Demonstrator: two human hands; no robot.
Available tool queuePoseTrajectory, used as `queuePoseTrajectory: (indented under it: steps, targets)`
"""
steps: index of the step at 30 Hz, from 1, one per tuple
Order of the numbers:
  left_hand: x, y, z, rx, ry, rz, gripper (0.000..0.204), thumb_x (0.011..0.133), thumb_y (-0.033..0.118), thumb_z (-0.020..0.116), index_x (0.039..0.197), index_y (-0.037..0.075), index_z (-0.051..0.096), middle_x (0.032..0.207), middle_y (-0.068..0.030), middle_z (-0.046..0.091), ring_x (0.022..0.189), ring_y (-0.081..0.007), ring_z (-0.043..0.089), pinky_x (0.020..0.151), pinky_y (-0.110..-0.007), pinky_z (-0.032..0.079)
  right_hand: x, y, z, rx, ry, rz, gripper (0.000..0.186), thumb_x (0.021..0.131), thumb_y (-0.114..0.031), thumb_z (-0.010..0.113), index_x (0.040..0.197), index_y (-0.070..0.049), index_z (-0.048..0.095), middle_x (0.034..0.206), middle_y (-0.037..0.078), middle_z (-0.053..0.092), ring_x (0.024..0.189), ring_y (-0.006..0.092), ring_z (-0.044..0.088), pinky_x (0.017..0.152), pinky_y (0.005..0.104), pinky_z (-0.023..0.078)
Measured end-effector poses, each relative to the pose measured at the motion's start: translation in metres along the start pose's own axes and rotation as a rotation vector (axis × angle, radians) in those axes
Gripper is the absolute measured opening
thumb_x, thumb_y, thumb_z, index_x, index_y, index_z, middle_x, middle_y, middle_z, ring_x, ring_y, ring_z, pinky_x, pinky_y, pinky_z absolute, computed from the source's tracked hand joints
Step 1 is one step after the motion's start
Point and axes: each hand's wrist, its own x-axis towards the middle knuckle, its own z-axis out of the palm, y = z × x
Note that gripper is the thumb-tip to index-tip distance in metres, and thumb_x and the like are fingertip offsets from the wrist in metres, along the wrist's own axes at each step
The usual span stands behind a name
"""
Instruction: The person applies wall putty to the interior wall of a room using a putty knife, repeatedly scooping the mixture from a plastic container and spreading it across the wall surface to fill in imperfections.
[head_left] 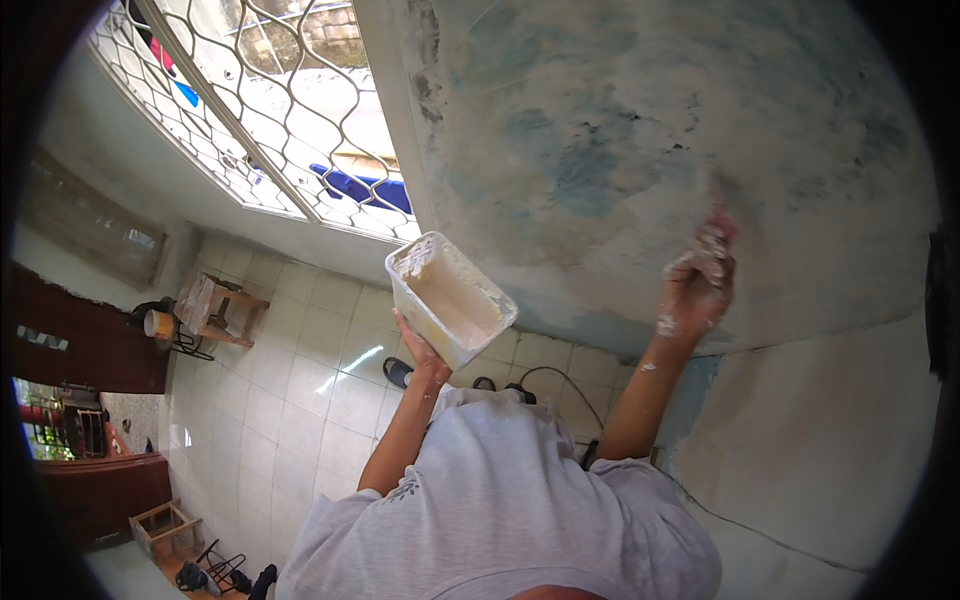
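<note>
My left hand [424, 352] grips a white rectangular plastic tub [478, 345] from below and along its side. The tub tilts with its mouth facing me, and pale putty coats its inner walls and floor. Up against the wall [540, 215], my right hand [703, 280] is closed round a putty knife [719, 212] with a reddish handle; its blade is smeared by motion. White putty is caked on the right fingers and spotted along the wrist. Uneven white putty covers the wall, with blue-green and beige patches showing through.
A window with a white metal grille [290, 110] is on the left of the wall. Wooden stools [222, 308] stand on the tiled floor [300, 400] farther left. A dark cable [760, 527] runs along the right, and a dark sandal [398, 372] shows beneath the tub.
</note>
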Motion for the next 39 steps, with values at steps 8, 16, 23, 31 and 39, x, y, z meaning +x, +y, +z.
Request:
queuePoseTrajectory:
  steps: [8, 16, 23, 31, 39]
  targets:
    - [-0.026, 0.03, -0.003, 0.028, 0.011, 0.117, 0.082, 0.095, 0.075, 0.023, 0.155, 0.018, 0.028, 0.152, -0.0068, 0.038, 0.137, -0.0279, 0.042, 0.112, -0.043, 0.04, 0.037, 0.196, -0.136, 0.085, 0.395, 0.626, 0.03, 0.092, -0.007, 0.056, 0.112, 0.016, 0.059, 0.087, 0.015, 0.06, 0.071, 0.0161, 0.054, 0.064, 0.0241, 0.052]
    - [-0.02, 0.038, 0.006, 0.04, -0.043, 0.163, 0.081, 0.096, 0.074, 0.02, 0.155, 0.019, 0.027, 0.153, -0.0066, 0.037, 0.138, -0.0295, 0.04, 0.113, -0.044, 0.039, 0.09, 0.082, -0.055, 0.459, 0.248, 0.414, 0.011, 0.093, 0.004, 0.05, 0.103, 0.006, 0.052, 0.085, 0.01, 0.055, 0.075, 0.0154, 0.054, 0.068, 0.0278, 0.052]
    - [0.003, 0.015, 0.038, -0.017, -0.11, 0.035, 0.08, 0.097, 0.073, 0.021, 0.155, 0.018, 0.027, 0.153, -0.0078, 0.037, 0.139, -0.0296, 0.039, 0.113, -0.044, 0.038, 0.042, -0.07, 0.054, 0.304, -0.093, 0.093, 0.005, 0.097, 0.0, 0.049, 0.101, -0.001, 0.05, 0.078, 0.004, 0.051, 0.064, 0.0125, 0.053, 0.061, 0.0274, 0.051]
    - [0.0, 0.013, 0.022, 0.056, 0.032, 0.071, 0.08, 0.097, 0.073, 0.02, 0.154, 0.017, 0.03, 0.153, -0.0087, 0.038, 0.137, -0.031, 0.042, 0.112, -0.046, 0.04, 0.001, 0.061, -0.055, 0.041, 0.168, 0.167, 0.029, 0.098, -0.01, 0.052, 0.109, 0.015, 0.06, 0.078, 0.014, 0.061, 0.059, 0.0145, 0.054, 0.053, 0.0224, 0.051]
    - [-0.033, 0.037, 0.013, 0.047, 0.073, 0.186, 0.078, 0.098, 0.071, 0.019, 0.152, 0.016, 0.035, 0.148, -0.0085, 0.044, 0.133, -0.031, 0.047, 0.109, -0.048, 0.043, 0.037, 0.189, -0.165, 0.204, 0.479, 0.655, 0.026, 0.088, -0.005, 0.061, 0.104, 0.016, 0.06, 0.078, 0.013, 0.059, 0.063, 0.0129, 0.052, 0.056, 0.0198, 0.049]
